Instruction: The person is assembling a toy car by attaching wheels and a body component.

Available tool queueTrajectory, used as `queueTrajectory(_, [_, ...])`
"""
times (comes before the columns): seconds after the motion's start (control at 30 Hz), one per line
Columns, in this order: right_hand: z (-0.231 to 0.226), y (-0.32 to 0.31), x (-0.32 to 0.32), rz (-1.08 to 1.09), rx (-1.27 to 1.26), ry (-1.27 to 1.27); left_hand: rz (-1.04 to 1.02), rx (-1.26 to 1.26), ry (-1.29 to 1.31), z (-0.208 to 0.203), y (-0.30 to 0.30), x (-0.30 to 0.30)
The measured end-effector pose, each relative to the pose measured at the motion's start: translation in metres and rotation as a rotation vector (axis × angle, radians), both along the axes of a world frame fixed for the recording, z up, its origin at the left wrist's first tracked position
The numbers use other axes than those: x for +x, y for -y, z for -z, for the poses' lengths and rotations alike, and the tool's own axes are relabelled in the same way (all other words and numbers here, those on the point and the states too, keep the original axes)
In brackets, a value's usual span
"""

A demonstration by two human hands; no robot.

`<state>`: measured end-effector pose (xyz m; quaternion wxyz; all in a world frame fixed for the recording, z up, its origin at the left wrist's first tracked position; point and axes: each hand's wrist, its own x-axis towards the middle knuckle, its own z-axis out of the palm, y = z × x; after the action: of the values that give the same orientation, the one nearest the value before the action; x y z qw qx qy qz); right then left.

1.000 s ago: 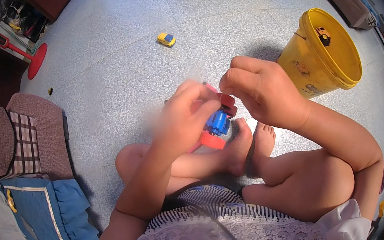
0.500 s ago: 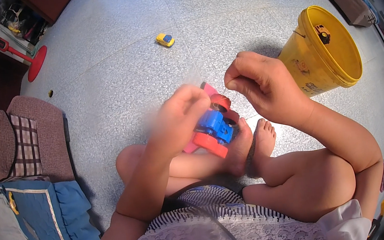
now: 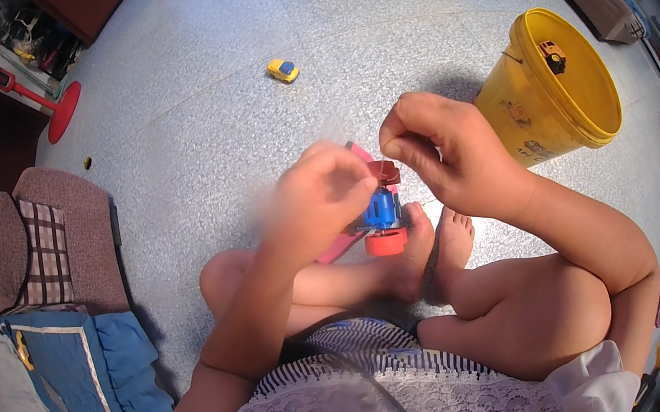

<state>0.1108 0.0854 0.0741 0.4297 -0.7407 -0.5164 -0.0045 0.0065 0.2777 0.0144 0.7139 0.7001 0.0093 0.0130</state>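
Note:
A small toy with a blue body (image 3: 381, 209) and red wheels (image 3: 386, 244) is between my hands, above my crossed legs. Behind it shows a pink piece (image 3: 342, 246), mostly covered. My left hand (image 3: 319, 190) is closed, its fingertips beside the toy's upper red wheel (image 3: 384, 171); its outer side is blurred. My right hand (image 3: 449, 151) pinches thumb and forefinger together just right of that wheel. A faint thin strand seems to run near the wheel between the hands, too fine to make out. What either pinch holds is hidden.
A yellow bucket (image 3: 532, 110) stands at right with a toy vehicle (image 3: 552, 57) inside. A yellow and blue toy car (image 3: 283, 70) lies ahead on the speckled floor (image 3: 203, 139). At left are a brown cushioned seat (image 3: 90, 240), blue fabric (image 3: 92, 374) and a red round base (image 3: 65, 111).
The blue and red toy has turned, so its wheels now line up more vertically. My left fingertips have shifted slightly right, and my right hand slightly left, narrowing the gap between them.

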Motion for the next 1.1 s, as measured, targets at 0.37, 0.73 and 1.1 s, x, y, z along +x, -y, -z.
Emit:
queueTrajectory(0.37, [-0.013,0.003,-0.001,0.066,-0.002,-0.735,-0.177,-0.174,0.092,0.006,-0.003,0.004])
queueTrajectory(0.73, [-0.01,0.004,0.004,0.106,-0.06,-0.18,-0.14,0.436,0.324,-0.014,0.009,0.005])
queueTrajectory(1.1, [-0.007,0.011,0.011,0.171,-0.042,-0.123,-0.051,-0.098,-0.04,-0.006,0.0,0.0])
